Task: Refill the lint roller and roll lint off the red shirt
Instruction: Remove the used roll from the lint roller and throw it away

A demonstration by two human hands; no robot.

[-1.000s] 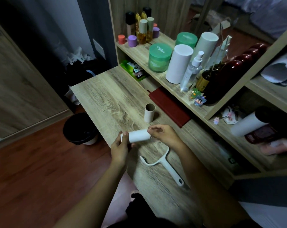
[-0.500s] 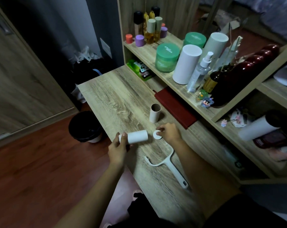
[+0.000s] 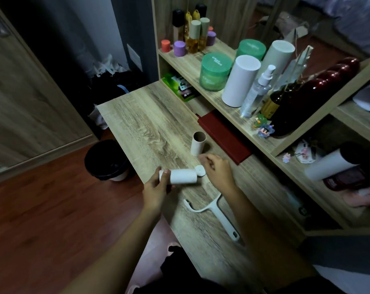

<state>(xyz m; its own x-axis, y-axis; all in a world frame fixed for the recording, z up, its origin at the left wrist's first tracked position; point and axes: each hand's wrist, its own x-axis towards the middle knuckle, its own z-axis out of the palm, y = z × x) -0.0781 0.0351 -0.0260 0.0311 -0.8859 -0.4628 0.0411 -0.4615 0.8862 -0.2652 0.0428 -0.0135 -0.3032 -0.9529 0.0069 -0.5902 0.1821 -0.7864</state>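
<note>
My left hand (image 3: pixel 156 188) grips the left end of a fresh white lint roll (image 3: pixel 183 176), held level just above the wooden desk (image 3: pixel 150 128). My right hand (image 3: pixel 218 172) pinches a small white end cap (image 3: pixel 200 170) at the roll's right end. The white roller handle (image 3: pixel 214 211) lies bare on the desk in front of my hands. An empty cardboard core (image 3: pixel 198 143) stands upright just behind them. A flat dark red thing (image 3: pixel 223 137) lies under the shelf edge; I cannot tell whether it is folded cloth.
A shelf (image 3: pixel 192 66) to the right carries green jars (image 3: pixel 215 74), white cylinders (image 3: pixel 239 80), a spray bottle (image 3: pixel 257 92) and small bottles. A black bin (image 3: pixel 104 160) stands on the red-brown floor left of the desk. A wooden door fills the far left.
My right hand pulled away from the roll's right end with the white cap, then brought it back beside that end. My left hand kept hold of the roll.
</note>
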